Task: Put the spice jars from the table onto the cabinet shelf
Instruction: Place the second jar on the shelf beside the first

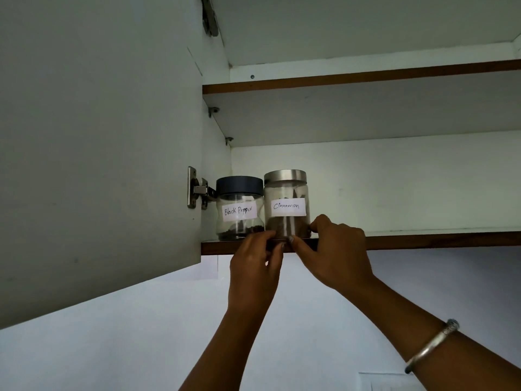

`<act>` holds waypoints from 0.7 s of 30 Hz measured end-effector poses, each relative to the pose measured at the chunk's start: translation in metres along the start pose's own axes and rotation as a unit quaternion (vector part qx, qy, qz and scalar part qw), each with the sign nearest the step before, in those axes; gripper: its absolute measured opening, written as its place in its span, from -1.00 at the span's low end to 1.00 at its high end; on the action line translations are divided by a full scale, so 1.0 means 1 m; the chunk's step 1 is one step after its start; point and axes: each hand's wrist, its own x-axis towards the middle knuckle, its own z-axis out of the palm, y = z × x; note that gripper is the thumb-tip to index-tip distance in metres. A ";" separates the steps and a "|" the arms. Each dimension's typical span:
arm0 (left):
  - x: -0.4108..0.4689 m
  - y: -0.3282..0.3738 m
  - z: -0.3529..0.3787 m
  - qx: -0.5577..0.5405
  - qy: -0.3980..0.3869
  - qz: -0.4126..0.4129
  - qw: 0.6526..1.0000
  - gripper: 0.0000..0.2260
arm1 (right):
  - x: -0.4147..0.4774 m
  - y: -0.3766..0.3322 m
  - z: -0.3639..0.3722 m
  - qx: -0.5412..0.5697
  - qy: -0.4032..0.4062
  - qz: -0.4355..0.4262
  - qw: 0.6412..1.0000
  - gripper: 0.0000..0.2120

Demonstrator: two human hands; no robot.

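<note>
Two glass spice jars stand side by side at the left end of the lower cabinet shelf [423,240]. The left jar [239,207] has a dark lid and a label reading "Black Pepper". The right jar [286,203] has a silver lid and a label reading "Cinnamon", with brown spice in its bottom. My left hand [255,266] touches the base of the cinnamon jar from the front left. My right hand [335,255] grips the same base from the right, thumb at the front. Both jars are upright.
The open cabinet door [98,136] hangs at the left on a metal hinge [197,189]. An upper shelf [366,77] runs above. The lower shelf stretches bare to the right of the jars. A white wall lies below. A metal bangle [431,345] circles my right wrist.
</note>
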 end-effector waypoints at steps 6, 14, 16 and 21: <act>-0.009 0.015 -0.010 -0.004 -0.073 -0.062 0.995 -0.61 | -0.017 0.009 -0.015 0.014 -0.077 -0.039 0.996 -0.36; -0.062 0.058 -0.028 0.018 -0.261 -0.042 0.964 -0.36 | -0.070 0.021 -0.052 -0.095 -0.262 -0.085 0.957 -0.08; -0.076 0.074 -0.030 0.002 -0.288 -0.033 0.957 -0.34 | -0.086 0.024 -0.068 -0.100 -0.296 -0.078 0.947 -0.08; -0.116 0.118 -0.025 -0.033 -0.364 0.002 0.931 -0.33 | -0.141 0.047 -0.112 -0.121 -0.348 -0.029 0.929 -0.09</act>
